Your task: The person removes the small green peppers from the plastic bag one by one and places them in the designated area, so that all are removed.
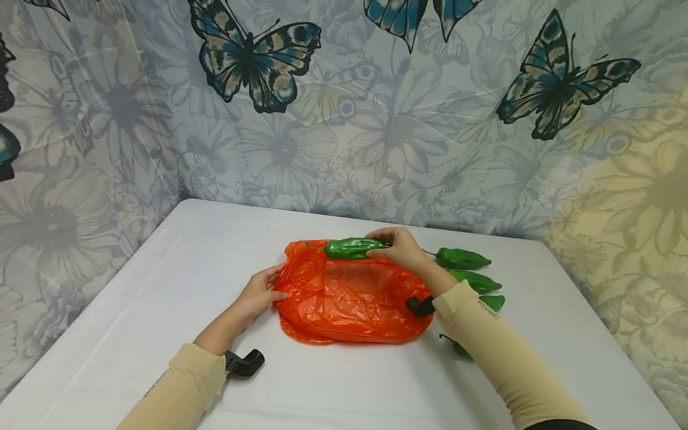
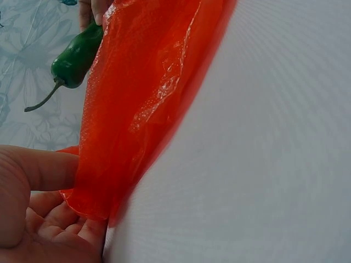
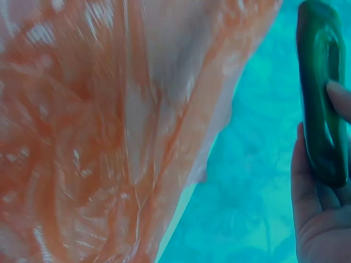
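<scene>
An orange-red plastic bag (image 1: 355,304) lies crumpled in the middle of the white table. My left hand (image 1: 257,297) pinches its left edge; in the left wrist view the thumb (image 2: 52,171) is on one side of the film and the fingers are on the other. My right hand (image 1: 403,248) grips a green pepper (image 1: 352,248) by its blunt end, over the bag's far edge, with the stem pointing left. The right wrist view shows the same pepper (image 3: 322,98) between thumb and fingers, beside the bag (image 3: 98,137).
Several more green peppers lie right of the bag, among them one farther back (image 1: 463,258) and one nearer (image 1: 461,349), partly hidden by the right forearm. Black wrist devices show at the left wrist (image 1: 244,363) and right wrist (image 1: 420,306). Behind the table (image 1: 161,286) hangs butterfly-patterned cloth (image 1: 344,149).
</scene>
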The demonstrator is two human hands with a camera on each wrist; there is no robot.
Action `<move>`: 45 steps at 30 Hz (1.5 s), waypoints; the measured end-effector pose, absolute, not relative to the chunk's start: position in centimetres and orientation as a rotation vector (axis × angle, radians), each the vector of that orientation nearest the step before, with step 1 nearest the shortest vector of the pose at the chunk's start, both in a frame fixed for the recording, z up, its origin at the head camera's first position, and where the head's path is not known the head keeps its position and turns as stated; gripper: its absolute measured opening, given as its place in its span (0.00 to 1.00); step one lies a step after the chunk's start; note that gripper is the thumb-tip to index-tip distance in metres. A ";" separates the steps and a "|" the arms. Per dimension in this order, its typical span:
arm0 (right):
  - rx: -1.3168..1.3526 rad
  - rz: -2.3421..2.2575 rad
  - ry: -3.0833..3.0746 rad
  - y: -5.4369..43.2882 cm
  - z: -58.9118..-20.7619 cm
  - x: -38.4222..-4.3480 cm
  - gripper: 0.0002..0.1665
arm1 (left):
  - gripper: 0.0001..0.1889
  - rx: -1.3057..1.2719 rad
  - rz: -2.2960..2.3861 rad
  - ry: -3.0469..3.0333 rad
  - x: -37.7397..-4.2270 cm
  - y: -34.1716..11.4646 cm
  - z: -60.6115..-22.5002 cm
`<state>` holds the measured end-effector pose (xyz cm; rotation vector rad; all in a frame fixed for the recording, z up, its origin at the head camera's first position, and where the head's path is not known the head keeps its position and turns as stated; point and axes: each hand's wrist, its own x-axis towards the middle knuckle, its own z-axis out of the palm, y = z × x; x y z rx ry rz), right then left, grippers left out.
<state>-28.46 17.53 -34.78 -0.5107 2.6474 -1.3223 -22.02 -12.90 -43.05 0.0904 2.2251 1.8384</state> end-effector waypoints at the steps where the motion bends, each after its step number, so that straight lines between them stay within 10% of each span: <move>1: -0.522 -1.332 2.645 17.4 -34.7 -28.0 0.22 | 0.36 0.090 1.840 2.223 -22.0 -12.9 -43.1; 45: -0.515 -1.503 2.576 19.8 -34.1 -15.1 0.23 | 0.37 0.058 1.811 2.241 -22.0 -12.8 -42.8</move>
